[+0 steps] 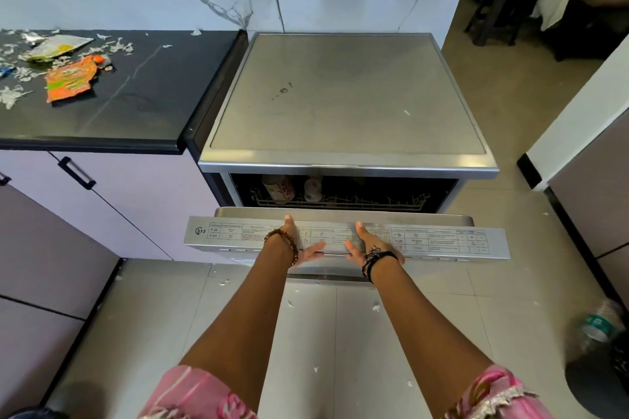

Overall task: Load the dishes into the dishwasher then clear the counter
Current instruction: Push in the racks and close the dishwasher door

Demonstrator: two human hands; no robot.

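- Stainless-steel freestanding dishwasher (347,95): one, standing just beside the black stone worktop (136,105); its flat top is bare apart from a small stain.
- Steel dishwasher door with a printed programme chart on its top edge (347,237): one, partly ajar, leaving a gap through which the upper wire rack (340,202) shows.
- Patterned cups in the rack (279,188): two counted, lying tilted at the left of the rack; the rest of the interior is too dark to count.
- Left hand (299,245): fingers straight and spread, palm laid on the door's edge, grasping nothing; a brown bead bracelet sits on the wrist.
- Right hand (367,241): likewise released, fingers extended flat against the door's edge; dark thread bands on the wrist.
- Step in hand, as judged: shutting the door, loading apparently done. Best done with both palms pressing evenly near the middle, pushing straight until the latch catches, thumbs kept clear of the closing gap.
- Foil snack wrappers on the worktop: two counted, one orange-and-green (69,80), one silver-and-yellow (58,48), well apart from the dishwasher.
- White paper shreds (13,93): too many to count, scattered round the wrappers; a few also on the grey tiled floor (306,333).
- Clear plastic bottle with green label (597,330): one, at the floor's right edge.
- Still to do, as judged: clearing the worktop.
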